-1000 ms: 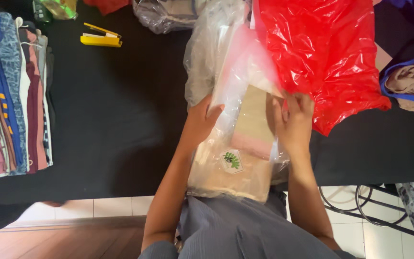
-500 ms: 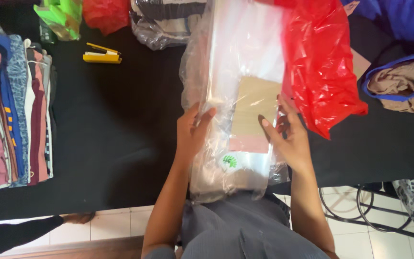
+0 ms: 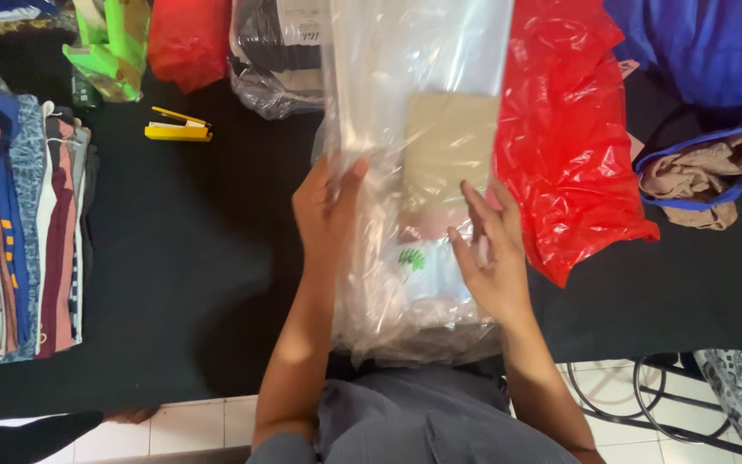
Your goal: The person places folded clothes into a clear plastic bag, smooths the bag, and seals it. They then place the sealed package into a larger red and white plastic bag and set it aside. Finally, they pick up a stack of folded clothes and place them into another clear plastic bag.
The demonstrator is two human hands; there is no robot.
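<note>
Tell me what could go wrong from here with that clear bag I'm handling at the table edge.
1. The clear plastic bag hangs partly over the black table edge; with the left hand and right hand pressing only its sides, the folded beige garment could slide toward you and drop.
2. The red plastic bag touches the clear one and may get dragged.
3. Thin wrinkled film might tear under the fingers.

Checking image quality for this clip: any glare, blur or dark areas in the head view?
Head view: glare streaks the clear plastic bag, veiling the folded beige cloth inside; right hand fingertips slightly soft; black tablecloth swallows detail; the yellow stapler is sharp.
</note>
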